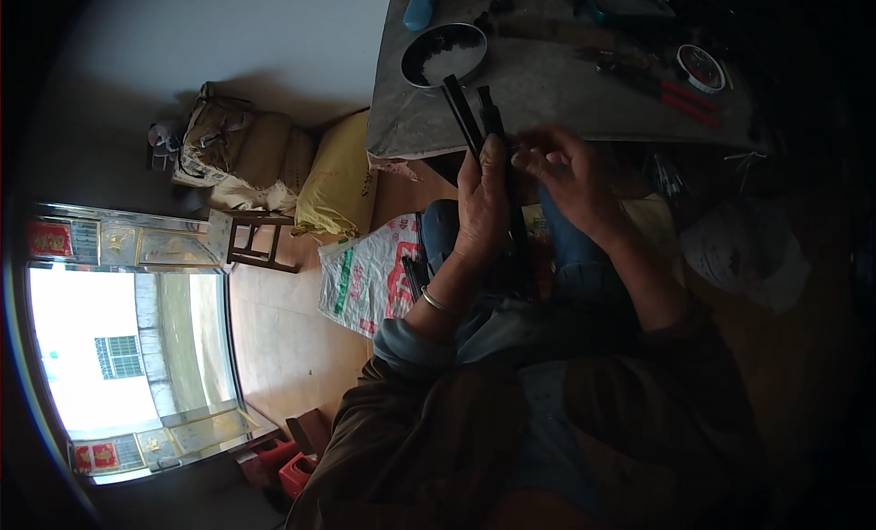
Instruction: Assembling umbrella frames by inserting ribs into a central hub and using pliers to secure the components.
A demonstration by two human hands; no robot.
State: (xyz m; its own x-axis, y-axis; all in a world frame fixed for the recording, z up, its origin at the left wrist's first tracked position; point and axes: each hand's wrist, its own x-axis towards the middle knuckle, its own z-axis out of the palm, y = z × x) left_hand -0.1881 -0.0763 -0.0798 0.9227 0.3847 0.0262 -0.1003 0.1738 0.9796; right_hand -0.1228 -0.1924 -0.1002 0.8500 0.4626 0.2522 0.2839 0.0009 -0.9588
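My left hand (484,197) is closed around two long black rods (463,115), held up in front of the table edge. Their upper ends point away from me and stand slightly apart, and the lower part runs down over my lap. Close beside the rods, my right hand (577,174) has its thumb and fingertips pinched together. Whatever lies between those fingertips is too small and dark to make out. Just beyond the rod tips a round dark-rimmed bowl (404,62) with whitish and black contents sits on the grey table (566,96).
Red-handled pliers (689,104), a small round tin (701,69) and a blue object (422,7) lie on the table. On the left are a yellow sack (339,178), brown sacks (265,156), a wooden stool (260,242) and a printed white sack (365,279). A clear plastic bag (753,256) is at right.
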